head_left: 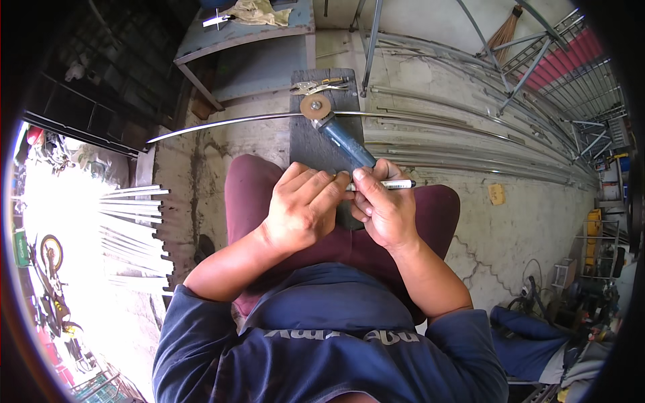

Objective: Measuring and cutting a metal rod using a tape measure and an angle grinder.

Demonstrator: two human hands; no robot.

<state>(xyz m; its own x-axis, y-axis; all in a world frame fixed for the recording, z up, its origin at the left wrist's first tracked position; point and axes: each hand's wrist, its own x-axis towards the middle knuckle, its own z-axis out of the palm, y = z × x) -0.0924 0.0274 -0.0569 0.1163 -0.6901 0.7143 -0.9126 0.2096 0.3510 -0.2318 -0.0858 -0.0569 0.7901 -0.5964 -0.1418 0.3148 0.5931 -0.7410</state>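
Note:
A white marker pen [401, 184] with a dark end is held sideways in front of my lap. My right hand [388, 211] is closed around its barrel, thumb on top. My left hand [306, 207] has its fingers curled at the pen's left end, which they mostly hide. Just beyond my hands, a blue angle grinder [344, 140] with a brown disc [314, 106] lies on a dark board [302, 144]. A thin shiny metal tube [250, 119] crosses the board near the disc. Locking pliers [316, 87] rest at the board's far end.
Long metal tubes [463, 166] lie on the floor to the right, near a metal frame [371, 50]. Cut tube ends [134, 208] stack at the left. A grey metal table [245, 33] stands at the back. A yellow piece [496, 194] lies on the cracked floor.

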